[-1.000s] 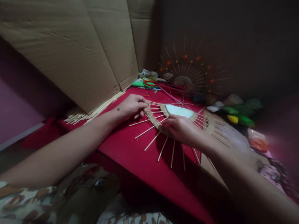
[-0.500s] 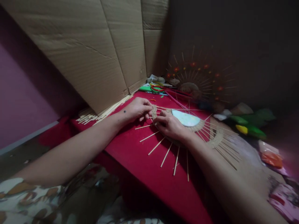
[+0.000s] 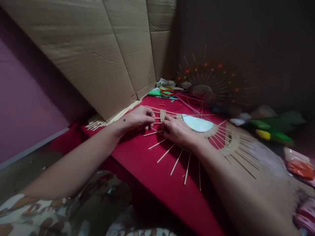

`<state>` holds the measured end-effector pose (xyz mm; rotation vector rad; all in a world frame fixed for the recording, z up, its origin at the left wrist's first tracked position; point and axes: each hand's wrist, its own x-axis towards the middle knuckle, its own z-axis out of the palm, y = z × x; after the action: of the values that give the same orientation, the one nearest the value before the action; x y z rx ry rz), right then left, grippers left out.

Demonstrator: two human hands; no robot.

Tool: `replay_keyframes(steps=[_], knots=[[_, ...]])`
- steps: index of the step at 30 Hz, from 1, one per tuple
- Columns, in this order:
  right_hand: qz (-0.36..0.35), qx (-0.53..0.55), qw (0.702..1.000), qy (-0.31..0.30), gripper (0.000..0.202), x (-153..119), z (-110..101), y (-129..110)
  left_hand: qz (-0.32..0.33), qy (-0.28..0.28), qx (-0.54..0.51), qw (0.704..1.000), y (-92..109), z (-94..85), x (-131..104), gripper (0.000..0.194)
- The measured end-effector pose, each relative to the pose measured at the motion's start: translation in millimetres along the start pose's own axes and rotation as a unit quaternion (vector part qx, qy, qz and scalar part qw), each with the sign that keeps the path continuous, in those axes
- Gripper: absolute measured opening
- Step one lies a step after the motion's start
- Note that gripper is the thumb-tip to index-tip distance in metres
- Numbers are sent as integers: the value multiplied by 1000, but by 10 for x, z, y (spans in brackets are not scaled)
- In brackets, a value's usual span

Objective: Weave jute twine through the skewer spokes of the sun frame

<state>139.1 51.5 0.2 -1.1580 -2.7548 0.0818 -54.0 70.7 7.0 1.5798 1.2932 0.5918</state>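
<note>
A half-round fan frame of thin wooden sticks point(image 3: 164, 153) lies on the red cloth, its sticks spreading from a pale blue-white half disc point(image 3: 198, 123). A woven twine band point(image 3: 230, 144) curves across the sticks, and its far left end point(image 3: 162, 115) shows between my hands. My left hand point(image 3: 142, 117) is closed in a pinch at the left stick tips; what lies between its fingertips is too small to make out. Curled over the band and sticks, my right hand point(image 3: 177, 131) grips the frame and hides part of the weave.
Loose sticks point(image 3: 115, 115) lie beside a tall cardboard sheet point(image 3: 98, 55) at the left. Scissors with red handles point(image 3: 167, 92) rest at the back. Behind stands another stick fan with red flowers point(image 3: 206, 64). Green and yellow items point(image 3: 263, 133) and an orange packet point(image 3: 301, 168) sit right.
My left hand has drawn back leftward from the band's end to the stick tips, uncovering the weave. My right hand stays on the frame. The view has shifted slightly.
</note>
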Motion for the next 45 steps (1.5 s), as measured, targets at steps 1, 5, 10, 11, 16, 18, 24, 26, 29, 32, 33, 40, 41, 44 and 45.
replay_keyframes(steps=[1,5,10,11,16,18,24,26,29,32,33,40,41,44,45], knots=[[3,-2,1000,2,13,2,1,-5,-6,6,12,1000,-2,3,-26,6],[21,-9,1000,17,14,-1,15,-13,6,39,45,998,-85,3,-146,7],[32,-13,999,28,16,-21,49,-28,69,112,253,959,-154,18,-372,6],[35,-14,999,30,16,-24,56,-31,75,123,297,944,-150,27,-419,7],[44,-19,998,38,19,-30,76,-33,62,125,414,899,-159,60,-556,16],[44,-20,998,39,19,-33,81,-30,50,127,423,896,-184,59,-572,18],[43,-19,998,51,19,-40,108,-26,82,146,433,886,-273,36,-531,14],[42,-11,998,55,18,-45,107,-25,108,144,435,882,-274,18,-465,15],[34,11,998,56,16,-58,89,-17,157,132,438,875,-214,-17,-298,19],[19,58,997,53,16,-67,81,17,177,138,439,870,-112,-30,-67,18],[17,83,995,61,17,-66,86,36,172,134,429,876,-82,-25,15,16],[44,221,968,109,14,-57,126,143,122,190,288,931,-38,78,398,7],[38,218,970,97,12,-61,117,135,116,193,261,939,-39,86,417,6],[33,179,981,68,14,-75,83,81,88,186,163,965,-28,96,443,6],[34,161,984,63,15,-78,74,62,79,181,130,972,-21,96,443,6]])
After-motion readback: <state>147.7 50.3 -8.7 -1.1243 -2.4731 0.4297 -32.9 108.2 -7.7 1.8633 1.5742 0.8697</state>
